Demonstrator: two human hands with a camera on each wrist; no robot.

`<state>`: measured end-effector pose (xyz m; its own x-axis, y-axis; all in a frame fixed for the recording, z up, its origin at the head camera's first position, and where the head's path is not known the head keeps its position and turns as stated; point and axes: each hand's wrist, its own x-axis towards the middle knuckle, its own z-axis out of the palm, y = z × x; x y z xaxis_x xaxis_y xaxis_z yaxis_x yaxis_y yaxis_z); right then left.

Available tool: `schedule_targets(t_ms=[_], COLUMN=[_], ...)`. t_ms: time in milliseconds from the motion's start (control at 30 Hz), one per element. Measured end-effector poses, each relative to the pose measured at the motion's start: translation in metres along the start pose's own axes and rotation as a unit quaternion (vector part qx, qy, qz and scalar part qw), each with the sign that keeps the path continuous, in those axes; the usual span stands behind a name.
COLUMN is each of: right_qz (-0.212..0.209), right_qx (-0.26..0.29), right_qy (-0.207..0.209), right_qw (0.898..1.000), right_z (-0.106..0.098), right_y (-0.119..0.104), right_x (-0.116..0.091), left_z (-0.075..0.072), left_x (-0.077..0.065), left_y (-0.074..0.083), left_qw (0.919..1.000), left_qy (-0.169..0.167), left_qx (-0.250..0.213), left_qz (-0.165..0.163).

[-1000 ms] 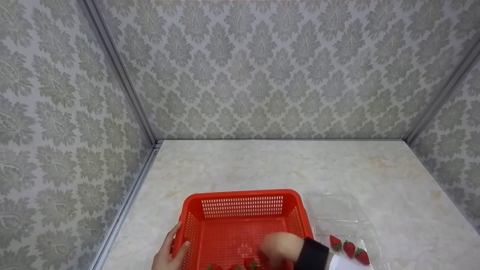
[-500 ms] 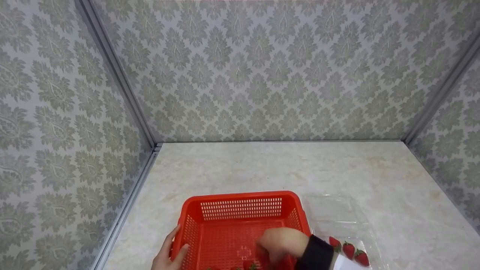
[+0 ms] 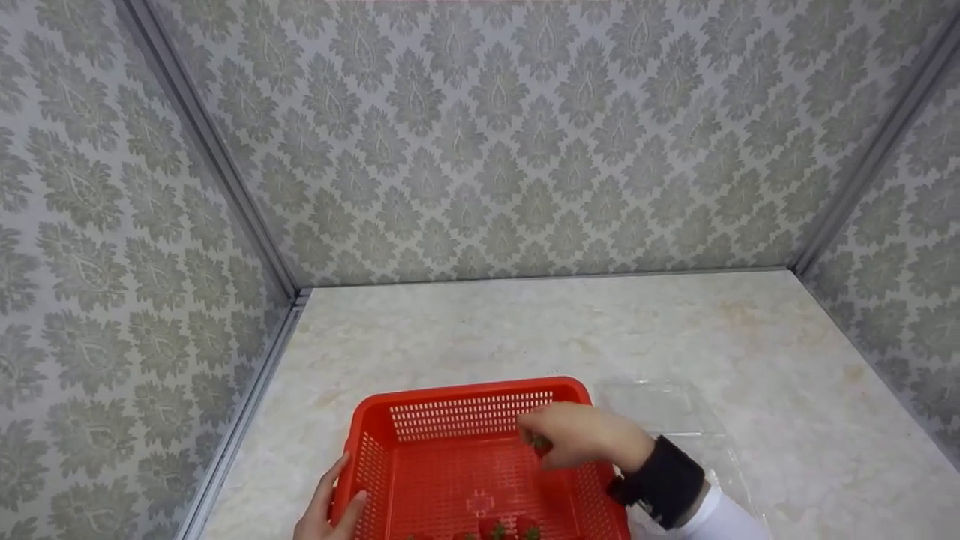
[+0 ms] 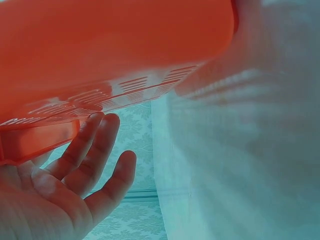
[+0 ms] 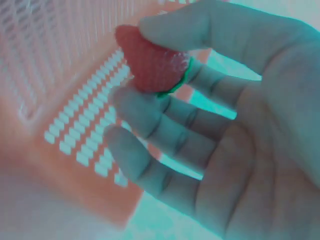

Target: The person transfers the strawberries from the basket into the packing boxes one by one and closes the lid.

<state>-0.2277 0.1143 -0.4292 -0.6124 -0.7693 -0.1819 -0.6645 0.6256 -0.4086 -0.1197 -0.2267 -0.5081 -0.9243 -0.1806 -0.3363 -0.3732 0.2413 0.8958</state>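
A red plastic basket with slotted walls stands at the front of the table. My left hand grips its left rim, thumb inside and fingers outside; the left wrist view shows those fingers along the outer wall. Over the basket's right side, my right hand holds a red strawberry with a green leaf cap, pinched between thumb and fingers in the right wrist view. Several strawberries lie along the near part of the basket floor, partly cut off by the frame edge.
To the right of the basket lies an opened clear plastic clamshell box, its near half mostly behind my right forearm. The pale marbled table meets a patterned wall at the back, with another wall on each side.
My right hand has risen from the basket floor toward its far right side, bringing up the strawberry. The forearm now covers the strawberries seen earlier in the box. My left hand stays on the rim.
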Motion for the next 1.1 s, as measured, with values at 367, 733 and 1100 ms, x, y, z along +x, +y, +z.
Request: schedule_targets(t_ms=[367,733,1100], right_qz=[0.024,0.071,0.145], right_qx=[0.025,0.042,0.107], right_qy=[0.092,0.104,0.064], right_qw=[0.995,0.991,0.982], right_z=[-0.027,-0.001,0.038], right_y=[0.037,0.074,0.074], right_x=[-0.052,-0.094,-0.105], left_z=[-0.001,-0.001,-0.001], left_x=[0.001,0.001,0.001], left_y=[-0.003,-0.001,0.001], left_qw=[0.9999,0.9999,0.9999], left_qy=[-0.004,0.007,0.006], left_qx=[-0.016,-0.005,-0.006], left_qz=[0.0,-0.013,-0.011])
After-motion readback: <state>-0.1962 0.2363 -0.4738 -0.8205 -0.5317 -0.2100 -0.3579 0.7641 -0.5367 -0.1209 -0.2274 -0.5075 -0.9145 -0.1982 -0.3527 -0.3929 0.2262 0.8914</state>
